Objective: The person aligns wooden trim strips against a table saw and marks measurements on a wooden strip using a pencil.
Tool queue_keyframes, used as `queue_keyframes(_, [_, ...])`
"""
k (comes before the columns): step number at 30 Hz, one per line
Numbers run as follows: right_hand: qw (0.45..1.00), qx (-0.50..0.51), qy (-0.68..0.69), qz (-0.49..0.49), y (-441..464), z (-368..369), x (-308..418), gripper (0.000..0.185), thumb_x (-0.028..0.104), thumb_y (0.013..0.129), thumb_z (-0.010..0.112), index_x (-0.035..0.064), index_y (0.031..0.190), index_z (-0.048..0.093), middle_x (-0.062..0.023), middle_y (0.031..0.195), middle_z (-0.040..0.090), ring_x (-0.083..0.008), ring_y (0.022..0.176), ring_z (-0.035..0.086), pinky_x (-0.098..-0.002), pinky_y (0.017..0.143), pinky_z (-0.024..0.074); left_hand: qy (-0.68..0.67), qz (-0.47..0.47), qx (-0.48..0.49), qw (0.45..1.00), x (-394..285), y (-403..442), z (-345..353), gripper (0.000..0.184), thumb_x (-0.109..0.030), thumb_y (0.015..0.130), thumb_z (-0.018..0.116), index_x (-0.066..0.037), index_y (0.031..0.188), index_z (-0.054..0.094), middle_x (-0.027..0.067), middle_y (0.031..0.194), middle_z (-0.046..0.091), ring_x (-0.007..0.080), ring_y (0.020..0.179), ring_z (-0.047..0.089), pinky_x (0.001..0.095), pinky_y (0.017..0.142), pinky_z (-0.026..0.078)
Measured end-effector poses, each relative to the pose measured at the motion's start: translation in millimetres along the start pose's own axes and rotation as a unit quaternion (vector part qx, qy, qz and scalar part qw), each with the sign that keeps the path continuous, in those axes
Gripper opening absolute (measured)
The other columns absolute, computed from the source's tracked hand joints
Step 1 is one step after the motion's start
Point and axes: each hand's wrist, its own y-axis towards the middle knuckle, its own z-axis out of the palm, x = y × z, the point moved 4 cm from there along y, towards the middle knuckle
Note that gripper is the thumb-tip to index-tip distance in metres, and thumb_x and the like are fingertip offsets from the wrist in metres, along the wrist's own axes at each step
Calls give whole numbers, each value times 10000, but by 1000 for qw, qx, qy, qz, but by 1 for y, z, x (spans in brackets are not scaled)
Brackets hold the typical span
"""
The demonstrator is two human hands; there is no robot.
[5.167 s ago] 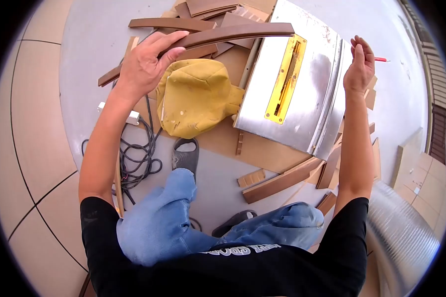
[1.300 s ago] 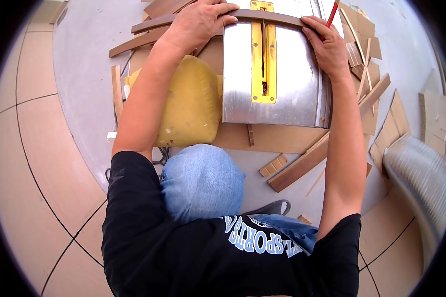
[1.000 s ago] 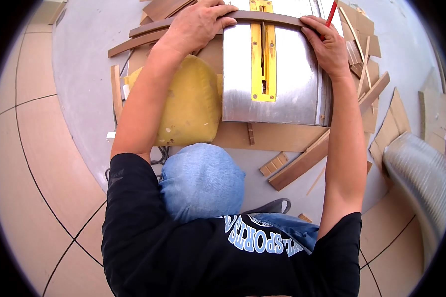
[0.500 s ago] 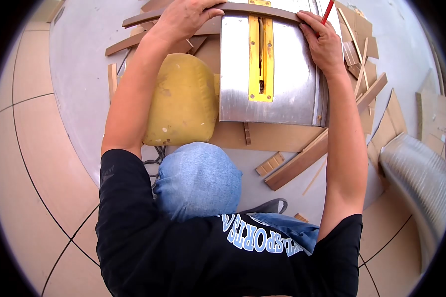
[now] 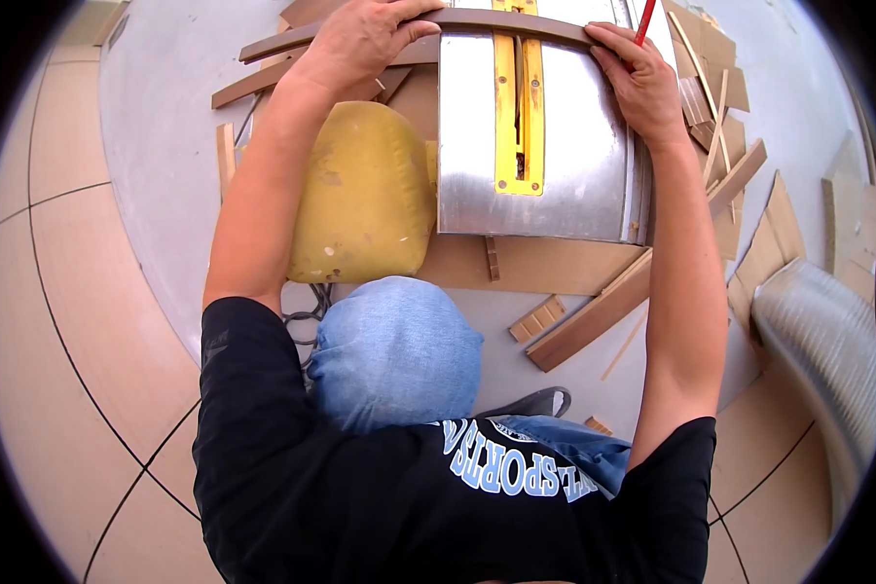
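A long brown wooden strip [image 5: 516,23] lies crosswise over the far part of a metal table saw [image 5: 584,146]. Its middle passes above the yellow slotted insert [image 5: 503,117]. My left hand [image 5: 375,34] is closed over the strip just left of the saw's edge, fingers pointing right. At the strip's right end, my right hand [image 5: 640,83] pinches it between thumb and fingers. A red pencil [image 5: 644,21] sticks up from the fingers of that same hand. The far edge of the saw is cut off by the top of the view.
Left of the saw sits a yellow, stained rounded housing [image 5: 360,195]. Wooden offcuts [image 5: 594,316] and cardboard [image 5: 535,265] lie around the saw on the floor. A silvery ribbed roll [image 5: 822,331] is at right. My denim-covered knee [image 5: 399,350] is close to the housing.
The view has shifted slightly, so the saw appears a little further right and up. Both hands keep their hold on the strip, which has hardly moved.
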Motion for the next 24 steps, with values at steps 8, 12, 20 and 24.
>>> queue_keyframes(8, [1000,3,-17,-4,-3,-1,-2,283,222,989,732,183,1268,764,-27,1276,739,-222,1176,691,-332,1031,535,16,-19,-3,1000,-11,-5,-2,345,-262,996,672,-58,1273,700,150,1238,668,349,1097,668,413,973,554])
queue_keyframes(12, [1000,-4,22,15,-1,-3,1,268,212,946,768,163,1209,787,-51,1214,760,-240,1147,694,-346,1037,540,9,-27,12,1000,-18,-7,-5,337,-245,991,674,-41,1258,702,147,1192,670,346,1077,672,410,961,555])
queue_keyframes(20, [999,1,41,0,-3,-4,-1,260,201,945,771,166,1201,792,-35,1200,765,-228,1133,699,-339,1036,548,-14,-12,0,1000,-21,-8,-7,328,-235,978,690,-23,1226,711,144,1154,676,342,1068,675,410,945,555])
queue_keyframes(24, [1000,1,29,-6,-4,-4,-2,259,203,944,773,163,1200,792,-38,1196,765,-228,1129,700,-338,1027,551,6,-9,-15,1000,-18,-8,-4,334,-241,985,682,-31,1243,703,154,1181,675,353,1077,673,416,951,554])
